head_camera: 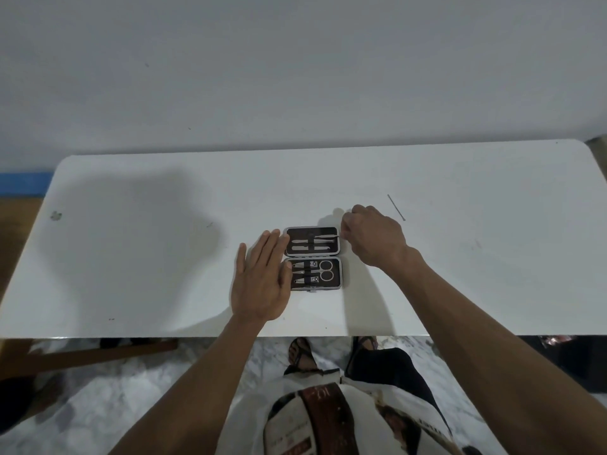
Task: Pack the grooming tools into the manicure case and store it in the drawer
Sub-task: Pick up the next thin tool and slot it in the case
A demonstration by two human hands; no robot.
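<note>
Lying open: manicure case [313, 257], dark lining, silver tools strapped.

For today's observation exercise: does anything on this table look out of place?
Yes. A thin metal tool lies alone on the table, right of and beyond the open case, while the other tools sit in the case's slots. It looks unpacked.

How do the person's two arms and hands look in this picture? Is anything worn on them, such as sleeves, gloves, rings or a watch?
Both forearms are bare up to the bottom edge of the picture: no sleeve shows on either. The left hand and the right hand wear no gloves. No watch or bracelet shows on either wrist, and no ring on the fingers that can be seen. The right hand's fingertips are hidden behind its knuckles.
</note>
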